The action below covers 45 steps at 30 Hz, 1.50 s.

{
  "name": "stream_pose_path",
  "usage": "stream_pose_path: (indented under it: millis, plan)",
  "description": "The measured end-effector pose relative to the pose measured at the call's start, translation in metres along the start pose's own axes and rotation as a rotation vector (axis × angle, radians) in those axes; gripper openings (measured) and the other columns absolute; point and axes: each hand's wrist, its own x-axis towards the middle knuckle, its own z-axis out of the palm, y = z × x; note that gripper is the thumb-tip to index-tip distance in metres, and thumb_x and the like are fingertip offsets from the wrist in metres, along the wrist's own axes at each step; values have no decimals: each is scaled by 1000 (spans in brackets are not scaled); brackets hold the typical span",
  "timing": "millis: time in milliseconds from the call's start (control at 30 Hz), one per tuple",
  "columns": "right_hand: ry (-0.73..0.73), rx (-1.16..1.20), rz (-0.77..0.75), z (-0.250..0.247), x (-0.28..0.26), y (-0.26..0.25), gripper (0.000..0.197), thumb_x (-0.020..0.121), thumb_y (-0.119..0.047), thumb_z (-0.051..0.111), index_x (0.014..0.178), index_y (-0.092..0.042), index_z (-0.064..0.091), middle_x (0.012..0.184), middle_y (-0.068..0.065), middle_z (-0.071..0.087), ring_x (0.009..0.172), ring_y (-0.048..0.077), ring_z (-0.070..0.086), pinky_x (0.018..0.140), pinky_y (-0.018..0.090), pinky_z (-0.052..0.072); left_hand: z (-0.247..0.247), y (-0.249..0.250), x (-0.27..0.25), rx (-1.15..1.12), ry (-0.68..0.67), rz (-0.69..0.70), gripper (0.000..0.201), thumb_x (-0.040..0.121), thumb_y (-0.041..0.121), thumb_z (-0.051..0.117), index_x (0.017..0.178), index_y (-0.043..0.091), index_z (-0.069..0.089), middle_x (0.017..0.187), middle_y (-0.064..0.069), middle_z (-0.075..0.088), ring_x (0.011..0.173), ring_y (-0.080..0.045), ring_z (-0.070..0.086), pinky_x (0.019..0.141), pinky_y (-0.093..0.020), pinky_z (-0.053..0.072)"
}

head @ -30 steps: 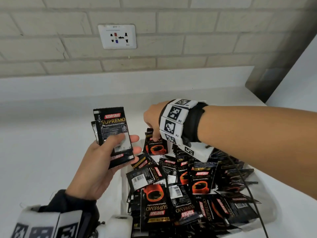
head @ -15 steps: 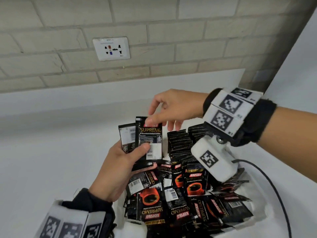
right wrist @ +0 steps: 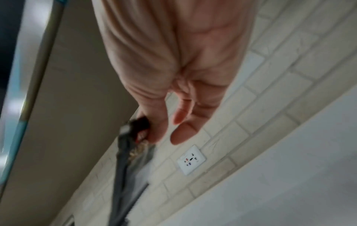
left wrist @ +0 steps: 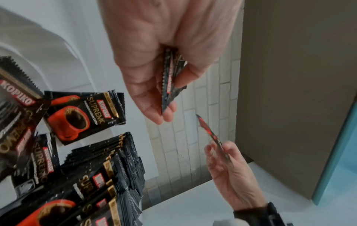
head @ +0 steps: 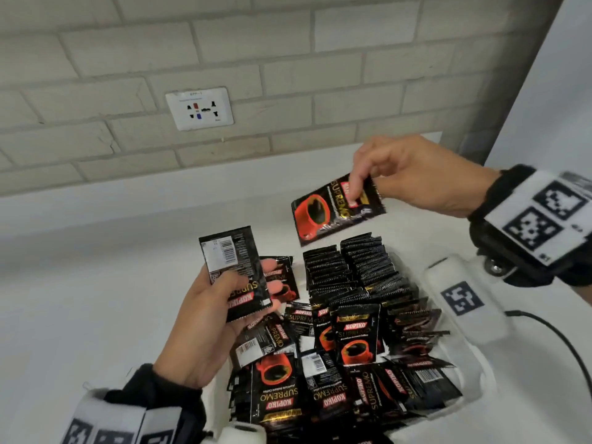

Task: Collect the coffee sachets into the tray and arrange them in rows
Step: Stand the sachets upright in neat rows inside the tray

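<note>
My left hand point(head: 224, 302) grips a small stack of black coffee sachets point(head: 235, 270), barcode side up, just left of the white tray point(head: 461, 354). In the left wrist view the same stack point(left wrist: 171, 79) shows edge-on between thumb and fingers. My right hand point(head: 400, 174) pinches one sachet point(head: 333, 209), red cup facing up, in the air above the tray's far end. Two rows of upright sachets point(head: 355, 270) fill the tray's far part. Loose sachets point(head: 323, 379) lie piled in its near part.
The tray sits on a white counter point(head: 96, 299) against a pale brick wall with a socket plate point(head: 199, 108). A dark pillar point(head: 499, 91) stands at the back right corner. A black cable point(head: 563, 347) runs from my right wrist camera.
My right hand has taken one sachet off the left hand's stack and carried it up and to the right. The left hand has tilted its stack a little.
</note>
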Motion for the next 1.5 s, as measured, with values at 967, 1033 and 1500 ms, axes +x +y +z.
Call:
stream_pose_path:
  millis: [967,1033,1500]
  plan:
    - [-780,-1235,18,147,85,-11,26,91,-4,49,116,-4,59,123,10,57,84,18,46,67,23,38,-70,18,7,301,139,468,66,78,-25,45,58,31,72,70,12,72,69,0,66,65,-10,52]
    - [-794,-1268,51,156,87,-7,23,91,-5,50,111,-1,61,114,9,61,78,18,49,69,25,39,-68,16,9,345,128,457,67,77,-26,43,56,30,72,66,11,71,63,-1,66,61,-11,51]
    - [-632,-1095,-44,111,83,-12,24,92,-10,49,113,-13,61,83,-2,52,100,24,58,76,28,43,-56,11,20,620,37,300,45,85,-12,49,85,27,71,85,3,74,74,-7,67,62,-5,46]
